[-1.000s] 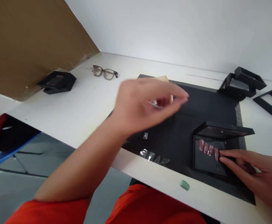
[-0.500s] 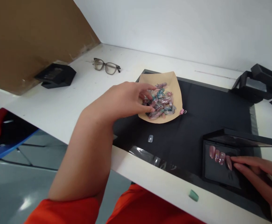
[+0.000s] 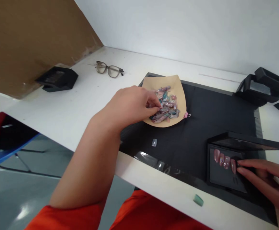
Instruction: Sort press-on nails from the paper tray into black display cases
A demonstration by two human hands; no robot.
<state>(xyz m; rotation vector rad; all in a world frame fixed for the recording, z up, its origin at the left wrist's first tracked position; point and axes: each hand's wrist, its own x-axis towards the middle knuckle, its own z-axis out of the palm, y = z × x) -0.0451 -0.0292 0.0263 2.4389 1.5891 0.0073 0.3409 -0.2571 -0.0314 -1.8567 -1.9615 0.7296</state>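
A tan paper tray [image 3: 180, 92] holds a heap of press-on nails [image 3: 168, 104] in pink, teal and clear tones. My left hand [image 3: 135, 103] reaches in from the left, thumb and fingertips pinched together over the heap on what looks like a press-on nail, mostly hidden. On the right lies an opened black case [image 3: 222, 182] with a row of pink press-on nails [image 3: 226, 162] on its dark inside. My right hand [image 3: 268, 180] pinches at the edge of the rightmost pink nail [image 3: 233, 166] in that row.
On the black mat [image 3: 201, 137] lies a clear press-on nail with a star [image 3: 154, 142]. A green piece [image 3: 198, 200] rests near the table's front edge. Glasses [image 3: 109, 68], a black box [image 3: 58, 78] and stacked black cases [image 3: 261, 86] stand farther back. A pink clip [image 3: 186, 115] grips the tray.
My left thumb and fingers have closed from a spread pose into a pinch over the heap. In the case, the rightmost pink nail sits a little straighter beside the others.
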